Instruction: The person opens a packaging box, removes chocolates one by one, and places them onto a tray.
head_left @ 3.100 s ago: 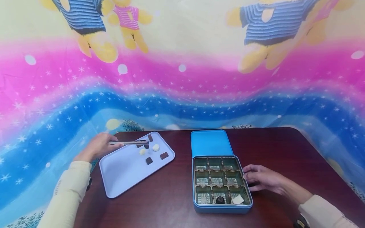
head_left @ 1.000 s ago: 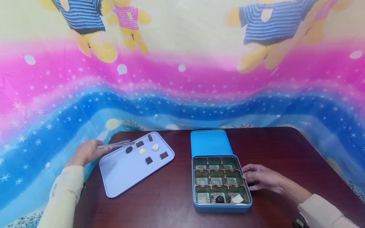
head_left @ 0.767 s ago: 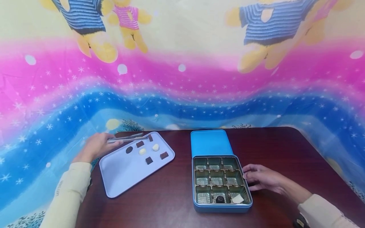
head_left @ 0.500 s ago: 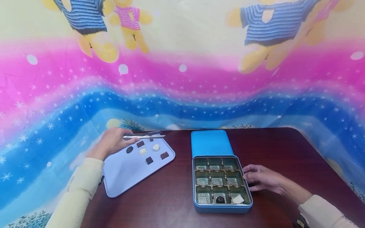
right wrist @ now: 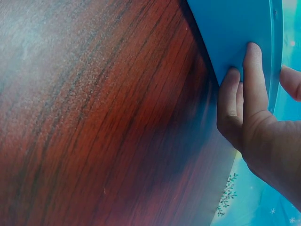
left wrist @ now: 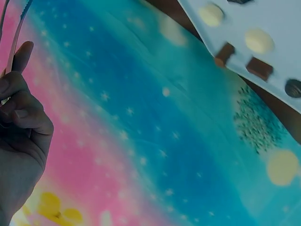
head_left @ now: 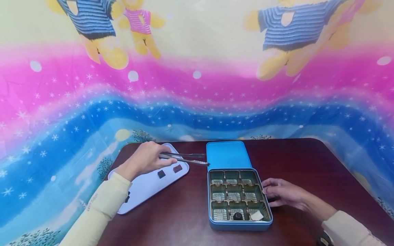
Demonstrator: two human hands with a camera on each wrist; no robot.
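My left hand [head_left: 147, 159] grips metal tongs [head_left: 184, 158] above the tray's far right end. The tongs' tips are spread with nothing between them, near the left edge of the blue lid [head_left: 227, 155]. On the pale tray [head_left: 144, 189] lie chocolates, among them a dark square one [head_left: 161, 174], a brown bar [head_left: 177, 168], a white round one [left wrist: 259, 40] and a dark oval one [left wrist: 294, 88]. My right hand [head_left: 284, 193] rests its fingers against the right side of the blue tin [head_left: 240, 225], thumb by the rim.
The tin holds a gold divided insert [head_left: 234, 185]. A dark chocolate [head_left: 238, 216] sits in its front middle compartment and a white piece [head_left: 257, 215] in the front right one. A printed cloth [head_left: 197, 102] hangs behind the brown table [head_left: 295, 160].
The dark oval chocolate, at the tongs' tips 3.1 s ago, lay farther left on the tray afterwards. My left hand then carried the tongs rightward toward the tin. The right hand kept still.
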